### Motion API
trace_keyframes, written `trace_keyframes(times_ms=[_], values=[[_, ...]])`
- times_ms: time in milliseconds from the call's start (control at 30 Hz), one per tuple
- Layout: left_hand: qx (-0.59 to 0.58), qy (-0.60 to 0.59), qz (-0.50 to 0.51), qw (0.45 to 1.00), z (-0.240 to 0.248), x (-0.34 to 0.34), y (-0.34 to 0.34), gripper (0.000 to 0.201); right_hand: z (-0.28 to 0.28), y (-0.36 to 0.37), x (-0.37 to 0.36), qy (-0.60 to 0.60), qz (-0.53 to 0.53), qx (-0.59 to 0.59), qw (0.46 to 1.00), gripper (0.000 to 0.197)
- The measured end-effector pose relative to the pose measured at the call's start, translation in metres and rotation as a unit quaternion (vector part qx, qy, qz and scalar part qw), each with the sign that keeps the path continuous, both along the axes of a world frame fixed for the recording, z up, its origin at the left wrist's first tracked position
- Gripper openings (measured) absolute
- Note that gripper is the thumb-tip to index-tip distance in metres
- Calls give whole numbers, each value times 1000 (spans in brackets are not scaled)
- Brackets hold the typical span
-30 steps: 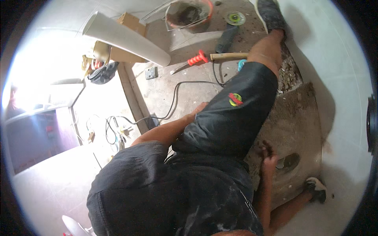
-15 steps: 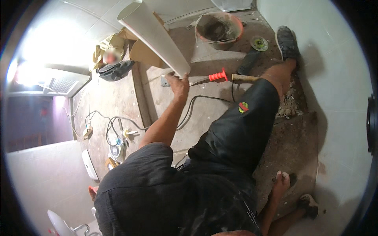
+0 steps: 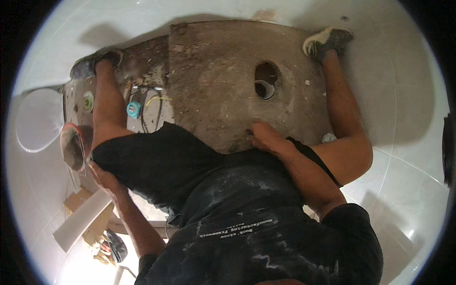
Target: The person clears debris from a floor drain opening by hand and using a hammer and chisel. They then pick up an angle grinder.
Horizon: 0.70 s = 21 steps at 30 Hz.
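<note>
At the left, my left hand [image 3: 105, 180] is closed about the near end of a long white pipe [image 3: 80, 223], beside my bent knee. Part of that grip is hidden, and the pipe slants away toward the lower left. My right hand [image 3: 266, 137] hovers low over a dusty brown slab [image 3: 213, 80], fingers curled together; whatever lies in them, if anything, is too small to make out. Beyond it, an oval hole opens in the slab, with a pale pipe mouth [image 3: 265, 89] set inside.
An orange-rimmed bucket [image 3: 72, 148] sits at the left, near a whitish translucent container [image 3: 39, 121]. A teal tape measure [image 3: 134, 109], cables and a green disc [image 3: 88, 101] lie around my left leg. Cardboard [image 3: 78, 202] and a black bag [image 3: 117, 246] are lower left. Tiled walls enclose the slab.
The view has swung toward the slab, bringing the hole into sight. The white pipe now shows at the lower left, still at my left hand. My right hand appears nearer the hole.
</note>
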<state>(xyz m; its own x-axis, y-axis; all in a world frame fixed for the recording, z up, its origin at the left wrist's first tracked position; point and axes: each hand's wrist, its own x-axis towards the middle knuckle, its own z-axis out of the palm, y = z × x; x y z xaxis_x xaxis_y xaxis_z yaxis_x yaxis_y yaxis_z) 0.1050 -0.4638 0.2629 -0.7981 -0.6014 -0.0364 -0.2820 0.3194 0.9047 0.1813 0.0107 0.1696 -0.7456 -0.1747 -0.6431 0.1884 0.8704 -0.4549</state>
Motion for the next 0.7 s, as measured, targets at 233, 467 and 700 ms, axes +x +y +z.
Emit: trace_keyframes(times_ms=[233, 467, 700], values=[[-370, 50, -293, 880, 25, -36, 103, 37, 12, 3, -27, -7, -40, -58, 997, 26], [-272, -57, -605, 746, -54, -39, 281, 31, 2, 18, -17, 21, -23, -114, 993, 20], [-339, 49, -706, 620, -116, -73, 424, 33, -13, 21, -13, 30, -36, -105, 993, 24]])
